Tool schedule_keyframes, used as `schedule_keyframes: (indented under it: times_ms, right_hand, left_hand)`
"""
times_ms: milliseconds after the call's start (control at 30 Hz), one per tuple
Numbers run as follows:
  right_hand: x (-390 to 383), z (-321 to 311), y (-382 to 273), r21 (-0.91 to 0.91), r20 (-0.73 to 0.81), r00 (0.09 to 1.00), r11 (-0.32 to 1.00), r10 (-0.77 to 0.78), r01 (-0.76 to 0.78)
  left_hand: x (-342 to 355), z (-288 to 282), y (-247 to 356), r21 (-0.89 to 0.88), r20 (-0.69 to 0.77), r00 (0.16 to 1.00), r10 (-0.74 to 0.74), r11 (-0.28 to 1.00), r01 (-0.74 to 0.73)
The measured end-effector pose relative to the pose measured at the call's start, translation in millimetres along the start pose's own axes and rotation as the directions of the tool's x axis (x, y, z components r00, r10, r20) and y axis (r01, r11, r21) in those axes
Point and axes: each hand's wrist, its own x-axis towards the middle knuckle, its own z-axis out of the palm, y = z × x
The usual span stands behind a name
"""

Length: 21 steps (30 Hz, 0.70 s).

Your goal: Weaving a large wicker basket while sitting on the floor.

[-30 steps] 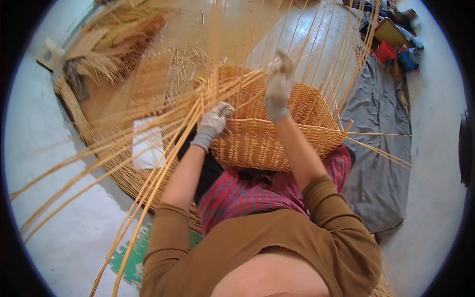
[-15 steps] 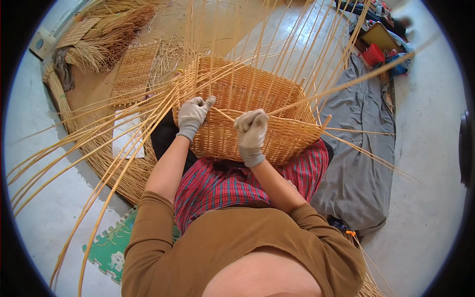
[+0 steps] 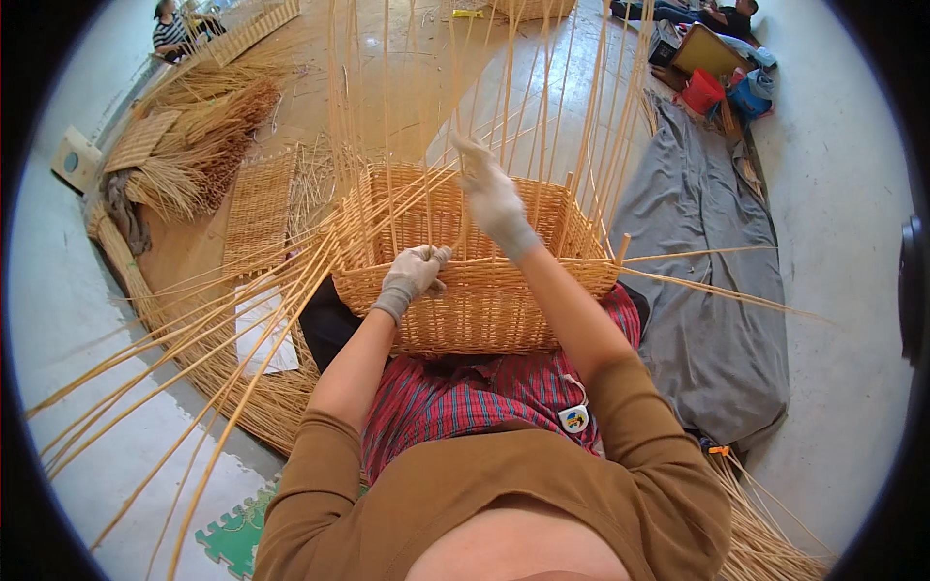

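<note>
A tan woven basket [image 3: 465,320] with tall upright rods [image 3: 581,126] sits on red checked cloth [image 3: 455,397] over my lap. My left hand [image 3: 417,274], in a pale glove, is closed on the front rim, left of centre, by an upright rod. My right hand [image 3: 492,198], also gloved, is raised above the rim, right of my left, blurred, with fingers stretched upward. Long loose rods [image 3: 155,346] fan out to the left from the basket's corner. A small white tape measure [image 3: 573,418] rests on the cloth.
Straw piles [image 3: 223,126] and a woven mat [image 3: 254,208] lie at left; a grey cloth [image 3: 707,320] stretches along the right. A red bucket [image 3: 703,92] and a blue bucket [image 3: 748,95] stand back right. A seated person [image 3: 170,34] and a reclining person [image 3: 731,19] are at the far edges.
My right hand came down to the front rim half a second ago and has since swung up again, its fingers straightening. My left hand stays at the rim. The whole view has shifted.
</note>
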Motion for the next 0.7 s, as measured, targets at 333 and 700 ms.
schedule_keyframes:
  times_ms: [333, 700]
  right_hand:
    - [-110.1, -34.7, 25.6, 0.738, -0.358, 0.88, 0.672, 0.312, 0.062]
    - [-119.2, -105.6, 44.2, 0.582, -0.468, 0.705, 0.787, 0.532, -0.207]
  left_hand:
    - [10.1, -11.3, 12.6, 0.039, -0.025, 0.991, 0.133, 0.99, -0.132]
    - [-2.0, 40.9, 34.8, 0.296, -0.475, 0.46, 0.75, 0.628, -0.719]
